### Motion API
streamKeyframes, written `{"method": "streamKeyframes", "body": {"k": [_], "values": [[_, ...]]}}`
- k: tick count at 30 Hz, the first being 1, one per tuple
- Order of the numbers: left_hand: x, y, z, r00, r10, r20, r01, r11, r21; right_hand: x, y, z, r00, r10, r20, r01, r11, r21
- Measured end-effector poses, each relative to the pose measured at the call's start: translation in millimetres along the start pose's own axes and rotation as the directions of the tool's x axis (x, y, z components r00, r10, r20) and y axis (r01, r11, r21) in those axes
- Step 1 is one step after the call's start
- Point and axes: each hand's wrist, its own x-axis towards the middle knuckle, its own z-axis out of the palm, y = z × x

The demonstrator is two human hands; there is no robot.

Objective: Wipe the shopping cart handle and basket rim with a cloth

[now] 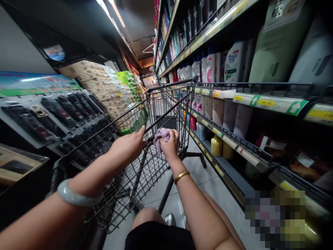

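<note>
My right hand (170, 143) is closed around a crumpled light purple cloth (161, 138), which bulges out on its left side. It is at a dark bar of the wire shopping cart (170, 84), and some of the cloth is hidden in the fist. To its left, my left hand (128, 147) rests on the same cart, thumb pointing forward and fingers bent over a dark bar; the fingertips are mostly hidden. The cart stands at an angle before my knees, its mesh basket showing between my arms.
On the right, tall shelves hold shampoo bottles (234, 62) behind wire rails with price strips (265, 101). A yellow jar (216, 146) sits low. At left hang packaged dark goods (59, 111), with stacked wooden items (104, 93) behind. The grey tiled floor (205, 180) shows below.
</note>
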Motion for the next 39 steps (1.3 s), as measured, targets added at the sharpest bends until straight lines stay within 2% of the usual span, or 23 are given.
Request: {"method": "streamKeyframes", "body": {"k": [2, 4, 9, 16, 20, 24, 27, 29, 31, 33, 36, 38, 39], "values": [[9, -17, -7.5, 0.994, 0.068, 0.09, -0.072, 0.996, 0.045, -6, -1, 0, 0.998, -0.021, 0.055, 0.024, 0.999, -0.049], [22, -28, -11.8, 0.98, 0.156, 0.127, -0.165, 0.985, 0.059, -15, -2, 1, 0.99, -0.075, 0.121, 0.086, 0.993, -0.082], [48, -32, -5.7, 0.959, 0.28, 0.051, -0.282, 0.959, 0.027, -29, -1, 4, 0.945, -0.226, 0.235, 0.252, 0.964, -0.089], [60, -34, 10.3, 0.963, 0.267, -0.036, -0.27, 0.959, -0.09, -13, 13, 11, 0.931, -0.273, 0.241, 0.277, 0.961, 0.02], [66, -33, 15.4, 0.976, 0.206, -0.073, -0.213, 0.971, -0.106, -7, 15, 22, 0.945, -0.234, 0.227, 0.234, 0.972, 0.024], [72, -29, 12.7, 0.979, 0.181, -0.089, -0.186, 0.982, -0.041, -5, 25, 28, 0.971, -0.171, 0.17, 0.168, 0.985, 0.032], [74, -26, 7.2, 0.964, 0.243, -0.105, -0.246, 0.969, -0.014, -4, 37, 28, 0.993, -0.025, 0.118, 0.023, 1.0, 0.019], [76, -26, 4.6, 0.956, 0.266, -0.12, -0.268, 0.963, -0.002, -3, 39, 29, 0.989, 0.116, 0.091, -0.117, 0.993, 0.005], [80, -25, 4.2, 0.954, 0.273, -0.122, -0.274, 0.962, 0.008, -1, 32, 32, 0.98, 0.179, 0.083, -0.181, 0.983, 0.014], [89, -25, 5.4, 0.955, 0.273, -0.114, -0.273, 0.962, 0.011, -1, 20, 35, 0.99, 0.103, 0.101, -0.109, 0.992, 0.061], [105, -25, 8.6, 0.956, 0.281, -0.09, -0.282, 0.959, -0.003, -4, 4, 38, 0.985, -0.102, 0.141, 0.082, 0.987, 0.139], [114, -26, 10.1, 0.954, 0.289, -0.074, -0.292, 0.956, -0.026, -6, 3, 39, 0.972, -0.148, 0.182, 0.124, 0.983, 0.136], [116, -27, 10.5, 0.954, 0.292, -0.065, -0.295, 0.955, -0.043, -7, 6, 38, 0.971, -0.126, 0.206, 0.105, 0.988, 0.111]]}}
